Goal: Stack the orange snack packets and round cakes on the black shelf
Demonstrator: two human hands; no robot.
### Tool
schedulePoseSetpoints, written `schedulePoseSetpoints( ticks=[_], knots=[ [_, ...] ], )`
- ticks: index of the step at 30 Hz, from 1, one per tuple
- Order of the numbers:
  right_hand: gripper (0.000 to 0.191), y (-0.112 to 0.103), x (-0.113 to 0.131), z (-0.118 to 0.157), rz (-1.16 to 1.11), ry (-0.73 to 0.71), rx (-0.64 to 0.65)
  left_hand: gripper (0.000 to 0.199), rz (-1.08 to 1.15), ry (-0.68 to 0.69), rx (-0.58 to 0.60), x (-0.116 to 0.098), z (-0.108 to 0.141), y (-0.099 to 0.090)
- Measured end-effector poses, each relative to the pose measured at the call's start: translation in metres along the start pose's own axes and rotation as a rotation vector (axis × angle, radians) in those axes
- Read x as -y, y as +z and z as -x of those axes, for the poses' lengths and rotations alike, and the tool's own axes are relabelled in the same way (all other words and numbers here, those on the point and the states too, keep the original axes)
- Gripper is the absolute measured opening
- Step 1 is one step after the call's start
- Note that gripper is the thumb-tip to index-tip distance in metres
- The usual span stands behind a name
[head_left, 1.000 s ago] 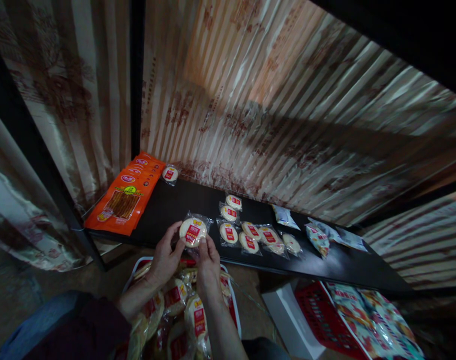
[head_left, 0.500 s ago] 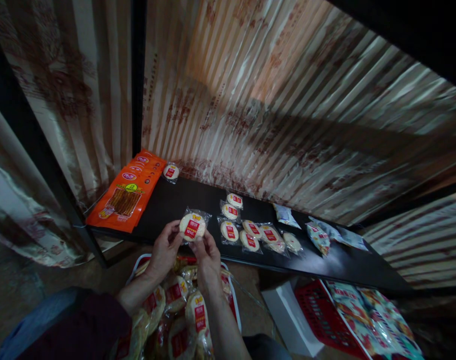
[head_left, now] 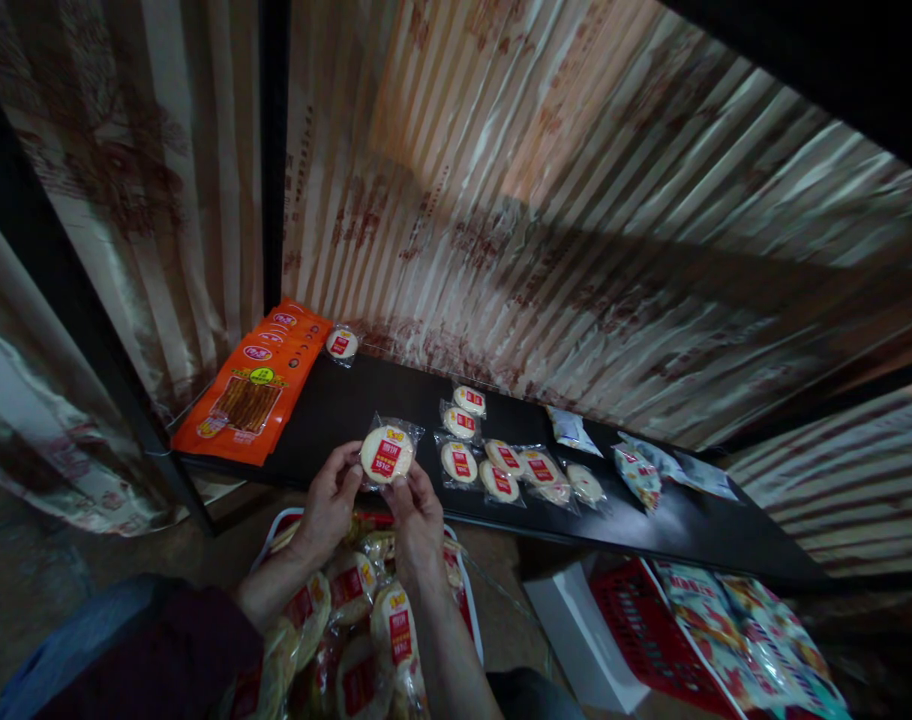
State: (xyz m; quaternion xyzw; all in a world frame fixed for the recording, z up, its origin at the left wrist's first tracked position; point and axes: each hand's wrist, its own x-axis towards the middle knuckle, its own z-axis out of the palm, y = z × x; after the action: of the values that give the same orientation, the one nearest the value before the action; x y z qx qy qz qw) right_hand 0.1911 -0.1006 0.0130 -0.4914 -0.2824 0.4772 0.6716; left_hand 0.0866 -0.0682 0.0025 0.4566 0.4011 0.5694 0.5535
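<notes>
Between my two hands is a round, pale cracker in a clear wrapper [head_left: 388, 453] with a red and yellow label facing up. My left hand [head_left: 336, 492] pinches its left edge, and my right hand [head_left: 414, 510] grips its lower right edge. Both hands are over the front edge of the black shelf [head_left: 396, 375]. Below my forearms, a white-rimmed basket [head_left: 467, 600] holds many more of these wrapped crackers [head_left: 396, 625]. To the right on the shelf lie several like packets [head_left: 458, 461], some overlapping. A single one [head_left: 342, 344] sits at the back left.
Orange snack bags [head_left: 250, 385] lie overlapped at the shelf's left end. Small shiny packets [head_left: 636, 477] lie toward its right. Below stand a white box [head_left: 587, 635] and a red basket [head_left: 655, 640] with colourful bags [head_left: 748, 630]. A black post [head_left: 274, 150] and curtains [head_left: 501, 180] stand behind.
The wrapped cracker has tilted slightly in my fingers, so its label faces me more squarely. Both hands stay nearly in place; the rest looks the same.
</notes>
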Motion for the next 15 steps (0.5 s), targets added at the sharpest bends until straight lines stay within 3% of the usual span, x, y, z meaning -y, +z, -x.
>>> schedulePoseSetpoints(
  ticks=[15],
  knots=[
    [0.038, 0.0009, -0.0001, 0.0009, 0.007, -0.011, -0.026, 0.025, -0.055, 0.0, -0.026, -0.0005, -0.0006, 0.0006]
  ],
)
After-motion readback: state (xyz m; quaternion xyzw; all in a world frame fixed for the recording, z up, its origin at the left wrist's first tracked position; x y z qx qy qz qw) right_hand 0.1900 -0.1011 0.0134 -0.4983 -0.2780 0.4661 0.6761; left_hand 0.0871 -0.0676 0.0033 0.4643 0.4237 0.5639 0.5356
